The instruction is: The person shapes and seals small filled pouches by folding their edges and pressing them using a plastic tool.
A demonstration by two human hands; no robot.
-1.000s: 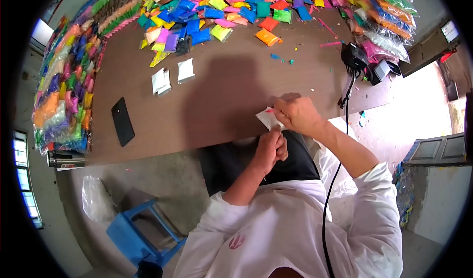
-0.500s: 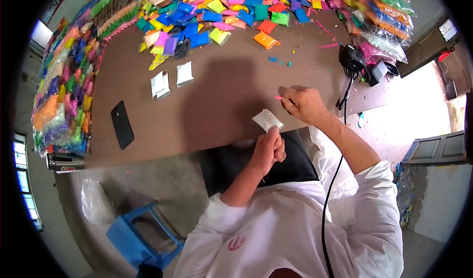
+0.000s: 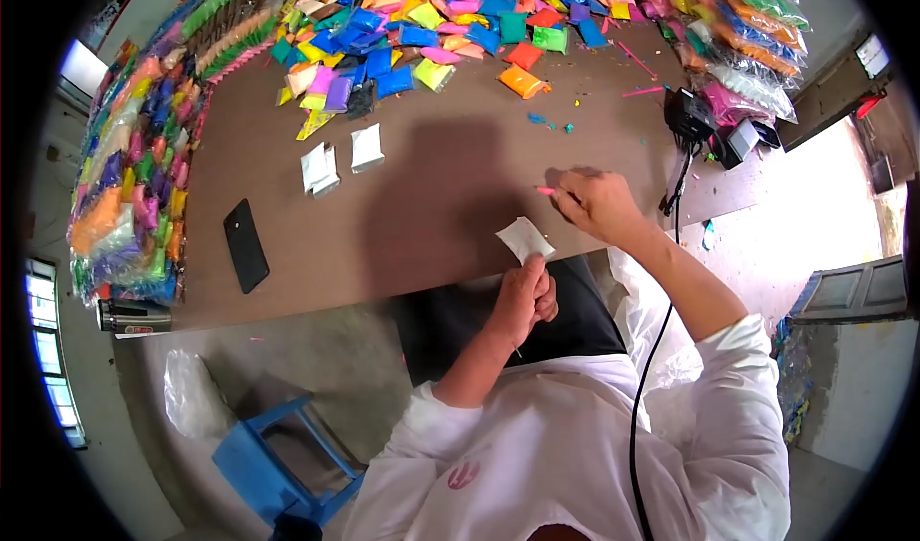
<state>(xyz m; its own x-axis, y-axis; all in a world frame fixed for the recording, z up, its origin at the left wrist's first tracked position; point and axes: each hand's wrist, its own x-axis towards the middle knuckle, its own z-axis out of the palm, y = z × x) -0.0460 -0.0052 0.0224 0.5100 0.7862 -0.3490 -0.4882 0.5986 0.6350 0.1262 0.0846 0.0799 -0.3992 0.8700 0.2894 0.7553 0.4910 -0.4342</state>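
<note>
**Small white pillow-shaped packet (image 3: 525,238) pinched in the left hand (image 3: 525,301), right hand (image 3: 602,206) apart from it**

From my remote view through the head camera, I see the packet projecting forward from the left hand's grip. The thumb presses on its near corner, the other fingers curl underneath, and most of the packet stands free beyond the thumb. It appears over the near edge of the brown wood-look table (image 3: 307,244); I cannot tell whether it touches the surface.

The right hand has its fingers closed on a thin pink stick-like piece (image 3: 545,190), whose end pokes out toward the left. That hand is near the packet, to its right and farther from the body, with a gap between them.

A second ago I had the right hand right over the packet, the pink piece against it; now the two are separated and the packet's face is uncovered. Against half a second ago, both grips look the same, and my whole view has shifted slightly. The two white plastic packets (image 3: 320,169) lying together and the single white packet (image 3: 366,148) beside them have stayed put.
</note>
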